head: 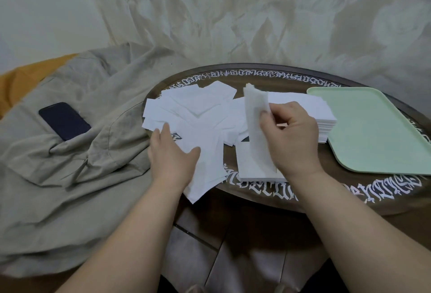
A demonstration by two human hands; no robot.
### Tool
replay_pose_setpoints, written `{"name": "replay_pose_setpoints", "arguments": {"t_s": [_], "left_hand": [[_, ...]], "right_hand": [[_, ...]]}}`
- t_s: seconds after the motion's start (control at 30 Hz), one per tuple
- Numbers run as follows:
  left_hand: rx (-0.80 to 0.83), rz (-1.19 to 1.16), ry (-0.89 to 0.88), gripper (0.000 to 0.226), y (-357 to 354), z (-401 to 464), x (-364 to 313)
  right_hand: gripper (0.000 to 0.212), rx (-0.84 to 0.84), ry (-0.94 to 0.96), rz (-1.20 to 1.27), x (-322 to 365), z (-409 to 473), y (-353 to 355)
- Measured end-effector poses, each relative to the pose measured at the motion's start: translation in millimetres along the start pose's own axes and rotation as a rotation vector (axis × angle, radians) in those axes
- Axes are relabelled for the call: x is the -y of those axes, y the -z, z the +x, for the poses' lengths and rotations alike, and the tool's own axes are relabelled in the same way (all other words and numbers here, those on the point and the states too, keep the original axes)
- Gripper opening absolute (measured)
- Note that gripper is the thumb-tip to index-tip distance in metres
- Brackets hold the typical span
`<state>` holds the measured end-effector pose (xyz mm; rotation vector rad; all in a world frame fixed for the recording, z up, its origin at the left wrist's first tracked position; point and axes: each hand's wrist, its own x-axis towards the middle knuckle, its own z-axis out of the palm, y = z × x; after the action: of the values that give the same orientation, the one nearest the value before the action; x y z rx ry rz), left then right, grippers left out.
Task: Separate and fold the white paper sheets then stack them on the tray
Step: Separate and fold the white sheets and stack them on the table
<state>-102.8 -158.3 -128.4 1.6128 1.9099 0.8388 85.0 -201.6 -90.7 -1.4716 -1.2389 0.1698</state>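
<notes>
Pinching sheet (256, 117) in right hand (289, 138).

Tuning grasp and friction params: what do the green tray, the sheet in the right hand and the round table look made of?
Green tray: likely moulded plastic, matte pastel, with rounded corners and a raised rim.
Sheet pinched by the right hand: thin, soft tissue-like paper; it looks slightly translucent and bends limply.
Round table: dark brown, probably wood or a wood-look top, low sheen, white painted lettering round the edge.

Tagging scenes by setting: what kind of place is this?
Probably a home room, not a lab or workshop: a round dark table with white lettering, a rumpled beige cloth with a phone on it, and a pale curtain behind.
</notes>
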Motion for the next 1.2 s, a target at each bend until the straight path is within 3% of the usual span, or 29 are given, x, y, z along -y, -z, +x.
{"name": "replay_pose_setpoints", "arguments": {"t_s": [0.07, 0.13, 0.2, 0.23, 0.33, 0.43, 0.5, 0.57, 0.63, 0.73, 0.8, 0.9, 1.0, 1.1, 1.2], "left_hand": [[-0.036, -0.085, -0.118, 0.064, 4, -10, -16], [0.23, -0.474, -0.126, 0.037, 9, -23, -40], [0.536, -0.783, -0.078, 0.032, 9, -35, -58], [0.581, -0.835, -0.068, 0.031, 8, -39, -63], [0.472, -0.886, 0.009, 0.021, 4, -40, -69], [0.382, -0.793, 0.052, 0.021, 6, -32, -64], [0.404, -0.71, -0.024, 0.022, 8, -27, -60], [0.453, -0.662, -0.111, 0.021, 10, -27, -64], [0.488, -0.653, -0.191, 0.016, 9, -29, -71], [0.454, -0.711, -0.271, 0.013, -2, -34, -85], [0.414, -0.744, -0.304, 0.014, -12, -37, -94], [0.362, -0.744, -0.303, 0.02, -34, -43, -103], [0.348, -0.73, -0.229, 0.01, -60, -49, -100], [0.359, -0.715, -0.157, 0.014, -76, -52, -93], [0.346, -0.765, -0.133, 0.012, -80, -49, -94]], "right_hand": [[0.017, 0.001, 0.162, -0.101, 3, -5, -4], [0.023, 0.051, 0.283, -0.153, 4, -10, -9], [0.021, 0.131, 0.315, -0.162, 7, -15, -13], [0.02, 0.181, 0.305, -0.151, 9, -16, -13], [0.02, 0.353, 0.281, -0.132, 15, -17, -5], [0.024, 0.412, 0.097, -0.023, 14, -12, 11], [0.043, 0.359, -0.064, 0.017, 9, -4, 22], [0.059, 0.409, -0.291, 0.202, 6, 3, 31], [0.048, 0.471, -0.439, 0.389, 2, 7, 36], [0.017, 0.385, -0.39, 0.4, 0, 9, 42], [0.011, 0.278, -0.343, 0.422, -3, 13, 45], [0.014, 0.199, -0.341, 0.45, -7, 17, 50], [0.026, 0.232, -0.428, 0.424, -22, 12, 49], [0.035, 0.294, -0.549, 0.413, -40, 7, 45], [0.034, 0.258, -0.63, 0.521, -44, 9, 41]]}}
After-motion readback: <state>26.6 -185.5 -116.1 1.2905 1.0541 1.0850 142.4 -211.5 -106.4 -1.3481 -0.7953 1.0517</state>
